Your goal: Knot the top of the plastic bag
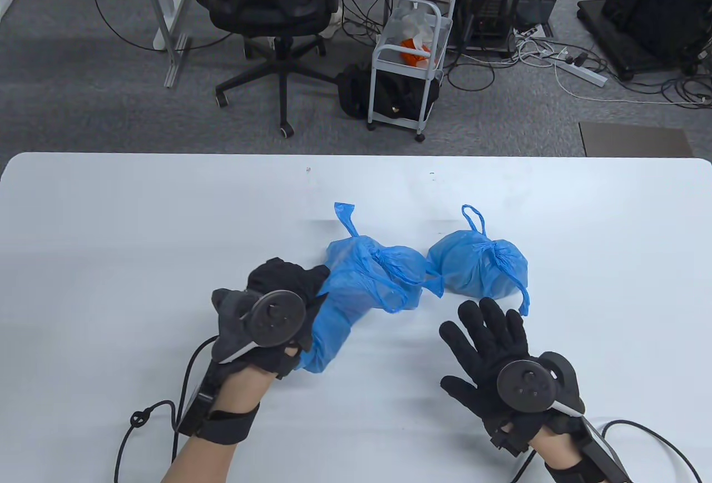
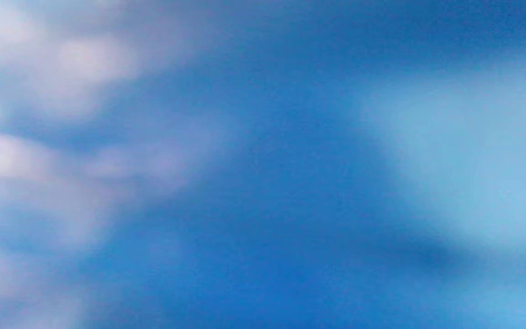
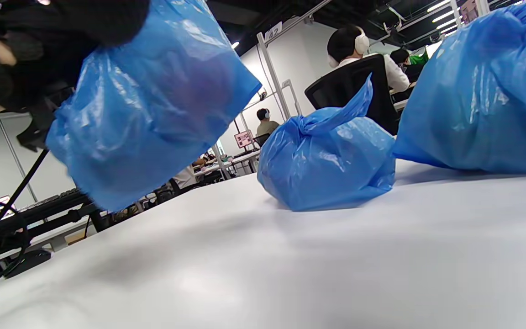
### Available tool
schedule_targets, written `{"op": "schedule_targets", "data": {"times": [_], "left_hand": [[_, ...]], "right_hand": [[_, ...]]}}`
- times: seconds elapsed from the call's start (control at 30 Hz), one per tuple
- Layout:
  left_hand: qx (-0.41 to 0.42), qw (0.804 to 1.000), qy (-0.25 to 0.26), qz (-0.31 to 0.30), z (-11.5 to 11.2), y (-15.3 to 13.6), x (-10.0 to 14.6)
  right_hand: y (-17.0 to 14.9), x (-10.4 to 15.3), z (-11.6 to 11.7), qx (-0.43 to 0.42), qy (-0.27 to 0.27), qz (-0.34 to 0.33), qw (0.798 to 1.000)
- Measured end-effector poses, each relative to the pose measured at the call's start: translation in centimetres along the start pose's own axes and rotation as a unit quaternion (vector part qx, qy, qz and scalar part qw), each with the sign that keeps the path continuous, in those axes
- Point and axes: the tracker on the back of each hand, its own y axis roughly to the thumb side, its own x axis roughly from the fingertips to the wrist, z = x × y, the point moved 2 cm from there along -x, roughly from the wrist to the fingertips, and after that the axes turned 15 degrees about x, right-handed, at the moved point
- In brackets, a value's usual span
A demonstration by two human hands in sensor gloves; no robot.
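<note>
Both hands are over the near half of the white table (image 1: pixel 111 216), and they are doing very different things. Her left hand (image 1: pixel 272 316) grips a blue plastic bag (image 1: pixel 339 310) and carries it tilted, clear of the tabletop as the right wrist view shows it; the left wrist view is nothing but blurred blue film. Her right hand (image 1: pixel 489 338) is spread wide, fingers fanned, holding nothing, just near of the right knotted bag (image 1: pixel 478 269). A middle knotted bag (image 1: pixel 389 269) sits between that one and the held bag, touching or nearly touching the latter. I can't tell where the held bag's top is, or whether it is tied at all. The risk, to my eye, is this: if the mouth hangs low, whatever is inside may slide out. Thin film gripped at the body can also slip or stretch. And the spread right hand, so close to the right bag, may catch its trailing handle loop (image 1: pixel 524 296) and drag it.
</note>
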Motion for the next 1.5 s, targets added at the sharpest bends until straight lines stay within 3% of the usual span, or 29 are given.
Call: {"op": "schedule_targets", "data": {"times": [0.2,0.33,0.47,0.6,0.73,0.8,0.83,0.93,1.03,1.1,1.17,1.2,1.27,1.3,1.43,1.5], "left_hand": [[0.047,0.989,-0.113,-0.085,-6.7,3.6,0.0],[0.003,0.980,-0.173,-0.102,-10.8,5.1,0.6],[-0.005,0.973,-0.195,-0.120,-13.0,6.5,1.0],[-0.028,0.975,-0.195,-0.107,-12.7,6.9,1.1],[0.011,0.982,-0.171,-0.083,-9.5,4.5,0.6],[0.066,0.987,-0.142,-0.025,-7.4,1.8,-0.1],[0.086,0.987,-0.130,0.036,-6.0,-0.6,-0.3],[0.087,0.986,-0.103,0.097,-4.8,-5.4,-0.5],[0.085,0.947,-0.235,0.204,-7.2,-9.5,0.4],[0.162,0.903,-0.323,0.233,-10.6,-10.8,1.4],[0.258,0.860,-0.368,0.241,-13.1,-10.7,2.1],[0.321,0.827,-0.389,0.251,-14.4,-10.3,2.5],[0.382,0.779,-0.435,0.239,-15.8,-9.1,3.0],[0.399,0.769,-0.446,0.223,-16.1,-8.4,3.0],[0.454,0.777,-0.412,0.144,-15.4,-5.0,2.3],[0.490,0.759,-0.412,0.116,-15.2,-3.5,2.2]], "right_hand": [[-0.7,0.0,-0.6,-0.011,-0.024,0.005,1.000],[-0.1,0.1,-1.0,-0.019,-0.048,-0.024,0.998],[1.4,0.1,-1.4,0.001,-0.085,-0.067,0.994],[2.5,0.3,-1.8,0.001,-0.139,-0.092,0.986],[1.8,0.4,-1.9,-0.024,-0.150,-0.079,0.985],[1.4,0.3,-1.7,-0.032,-0.150,-0.071,0.986],[1.1,0.3,-1.5,-0.036,-0.147,-0.068,0.986],[0.8,0.1,-1.3,-0.048,-0.142,-0.060,0.987],[0.6,0.0,-1.3,-0.046,-0.139,-0.050,0.988],[0.3,0.0,-1.2,-0.051,-0.135,-0.043,0.989],[0.2,0.0,-1.2,-0.053,-0.134,-0.039,0.989],[0.1,0.0,-1.2,-0.054,-0.134,-0.037,0.989],[0.0,0.0,-1.2,-0.055,-0.132,-0.034,0.989],[-0.1,0.0,-1.2,-0.055,-0.133,-0.033,0.989],[-0.2,0.0,-1.2,-0.055,-0.128,-0.028,0.990],[-0.2,-0.1,-1.2,-0.056,-0.125,-0.025,0.990]]}}
